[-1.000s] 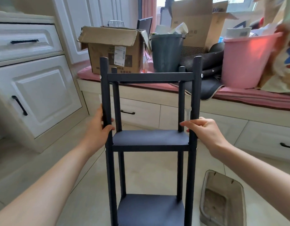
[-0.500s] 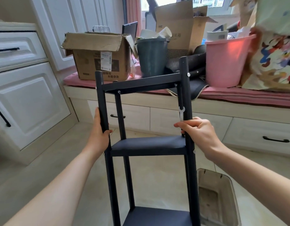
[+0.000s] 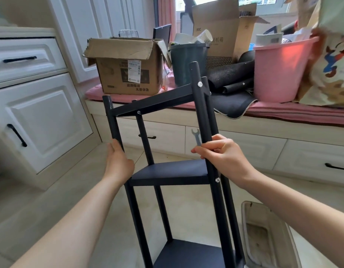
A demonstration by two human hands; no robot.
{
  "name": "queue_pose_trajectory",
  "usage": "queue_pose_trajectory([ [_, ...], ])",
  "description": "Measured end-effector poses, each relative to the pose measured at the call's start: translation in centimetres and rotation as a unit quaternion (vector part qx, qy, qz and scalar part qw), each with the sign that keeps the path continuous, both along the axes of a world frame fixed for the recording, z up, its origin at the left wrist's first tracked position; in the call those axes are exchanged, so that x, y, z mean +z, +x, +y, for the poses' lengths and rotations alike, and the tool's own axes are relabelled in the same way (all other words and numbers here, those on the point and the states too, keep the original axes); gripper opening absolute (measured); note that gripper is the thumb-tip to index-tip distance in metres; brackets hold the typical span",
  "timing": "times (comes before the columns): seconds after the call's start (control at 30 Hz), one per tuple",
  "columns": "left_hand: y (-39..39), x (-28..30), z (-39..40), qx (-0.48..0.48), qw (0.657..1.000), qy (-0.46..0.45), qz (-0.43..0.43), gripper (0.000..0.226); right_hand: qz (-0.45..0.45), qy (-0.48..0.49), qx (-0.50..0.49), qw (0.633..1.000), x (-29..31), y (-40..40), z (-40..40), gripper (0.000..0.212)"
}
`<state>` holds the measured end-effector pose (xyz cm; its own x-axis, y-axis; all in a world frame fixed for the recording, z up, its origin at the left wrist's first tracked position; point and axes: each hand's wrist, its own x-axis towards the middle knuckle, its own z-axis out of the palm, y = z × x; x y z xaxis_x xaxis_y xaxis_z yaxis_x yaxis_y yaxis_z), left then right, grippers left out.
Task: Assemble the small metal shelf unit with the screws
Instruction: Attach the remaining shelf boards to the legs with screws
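A black metal shelf unit (image 3: 169, 171) with three tiers stands on the tiled floor in front of me, turned at an angle. Silver screw heads (image 3: 200, 84) show on its right front post. My left hand (image 3: 119, 161) grips the left front post just above the middle shelf. My right hand (image 3: 223, 155) grips the right front post at about the same height. A small flat silver wrench (image 3: 196, 136) sticks up from that hand's fingers, pinched against the post.
A window bench with a pink cushion (image 3: 283, 111) runs behind, loaded with a cardboard box (image 3: 126, 64), a grey bin (image 3: 186, 64) and a pink bucket (image 3: 279, 70). White cabinets (image 3: 37, 117) stand at left. A shallow tray (image 3: 267, 235) lies on the floor at right.
The shelf unit has turned, its right front post swinging nearer to me, so the top tier now slants. Both hands keep their grip on the posts. The wrench has come into sight.
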<state>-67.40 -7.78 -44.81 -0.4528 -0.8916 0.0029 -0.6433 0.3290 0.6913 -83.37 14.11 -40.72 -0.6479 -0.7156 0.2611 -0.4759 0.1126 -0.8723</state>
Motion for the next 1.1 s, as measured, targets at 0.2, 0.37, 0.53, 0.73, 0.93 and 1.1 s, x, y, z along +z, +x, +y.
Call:
queue_pose_trajectory([
  [0.2,-0.7,2.9,5.6,-0.239,0.961,0.120,-0.075,0.074,0.021,0.025,0.035,0.999,0.9,1.8,-1.6,0.011],
  [0.37,-2.1,3.0,8.7,-0.354,0.923,0.151,0.017,0.025,0.004,0.023,0.045,0.999,1.3,2.8,-2.3,0.009],
  [0.53,-2.9,2.0,8.7,-0.325,0.933,0.135,0.073,0.016,0.006,0.023,0.036,0.999,1.2,3.2,-2.5,0.010],
  [0.73,-3.2,1.9,9.2,-0.350,0.924,0.124,0.090,0.042,-0.003,0.016,0.028,0.999,0.9,3.1,-2.6,0.009],
  [0.93,-2.9,1.9,8.5,-0.341,0.932,0.107,0.067,0.056,-0.046,0.032,0.074,0.996,1.0,2.3,-2.4,0.012],
  [1.1,-2.3,2.6,7.4,-0.322,0.936,0.133,0.058,0.058,-0.081,-0.006,0.115,0.990,1.4,1.6,-1.7,0.015],
])
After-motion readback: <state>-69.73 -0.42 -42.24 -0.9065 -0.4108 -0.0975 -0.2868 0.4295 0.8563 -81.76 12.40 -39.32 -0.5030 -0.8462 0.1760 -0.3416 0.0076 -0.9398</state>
